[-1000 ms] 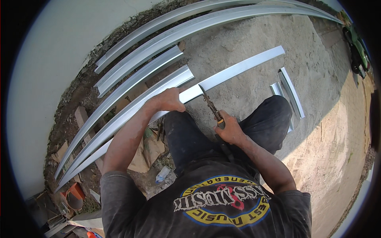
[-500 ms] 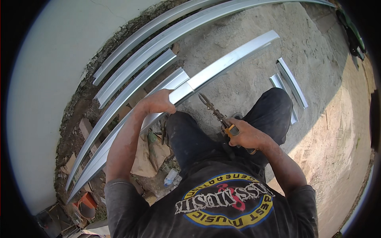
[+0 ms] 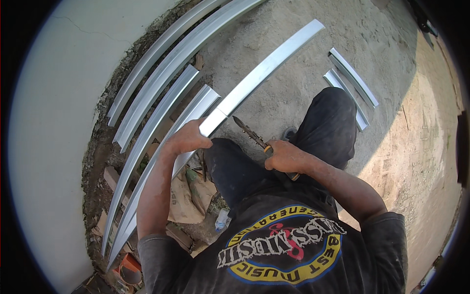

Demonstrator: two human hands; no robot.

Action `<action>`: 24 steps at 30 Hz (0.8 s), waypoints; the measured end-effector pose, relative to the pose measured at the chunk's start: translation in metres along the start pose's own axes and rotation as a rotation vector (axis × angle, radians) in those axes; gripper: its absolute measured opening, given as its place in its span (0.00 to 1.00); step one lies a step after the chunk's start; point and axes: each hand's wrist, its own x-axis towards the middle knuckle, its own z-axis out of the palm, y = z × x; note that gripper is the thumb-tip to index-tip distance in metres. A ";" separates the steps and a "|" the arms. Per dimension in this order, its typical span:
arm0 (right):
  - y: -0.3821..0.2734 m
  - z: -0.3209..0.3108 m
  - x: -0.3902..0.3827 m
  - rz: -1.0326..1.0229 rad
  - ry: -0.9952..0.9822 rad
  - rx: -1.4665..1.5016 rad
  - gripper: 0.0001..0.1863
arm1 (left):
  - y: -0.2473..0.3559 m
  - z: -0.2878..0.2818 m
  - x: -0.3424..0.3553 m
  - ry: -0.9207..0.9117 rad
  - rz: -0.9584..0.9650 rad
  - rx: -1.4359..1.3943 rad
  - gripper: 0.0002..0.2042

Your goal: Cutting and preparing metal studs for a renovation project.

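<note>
My left hand (image 3: 189, 137) is closed around the near end of a shiny metal channel (image 3: 267, 71) that points away to the upper right. A thin line crosses the channel a little beyond my fingers. My right hand (image 3: 286, 157) grips a pair of tin snips (image 3: 250, 131) with orange-and-black handles. Their blades look closed, and the tip is just right of the channel near that line, seemingly apart from it. Below the held channel, another metal channel (image 3: 196, 105) runs under my left forearm.
Several long metal channels (image 3: 166, 68) lie along the white wall (image 3: 63, 122) on the left. Two short cut pieces (image 3: 353, 77) rest on the concrete right of my knee. A brown paper sack (image 3: 188, 198), a plastic bottle (image 3: 222, 220) and an orange container (image 3: 129, 269) lie at lower left.
The view has shifted slightly. My right hand has turned over the snips' handles, and the blades, open a little before, look closer together. My left hand keeps its hold on the channel.
</note>
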 end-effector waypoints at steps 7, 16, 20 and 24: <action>-0.008 0.005 0.016 0.034 -0.021 0.011 0.29 | -0.009 0.008 0.005 -0.007 0.002 0.015 0.34; -0.012 0.006 0.023 0.035 -0.030 0.012 0.29 | -0.005 0.012 0.006 0.016 -0.002 0.036 0.35; -0.014 0.007 0.025 0.037 -0.020 0.017 0.30 | -0.007 0.012 0.009 0.019 -0.028 0.082 0.38; -0.013 0.009 0.031 0.055 0.003 0.002 0.30 | -0.011 0.015 0.012 0.018 -0.036 0.098 0.42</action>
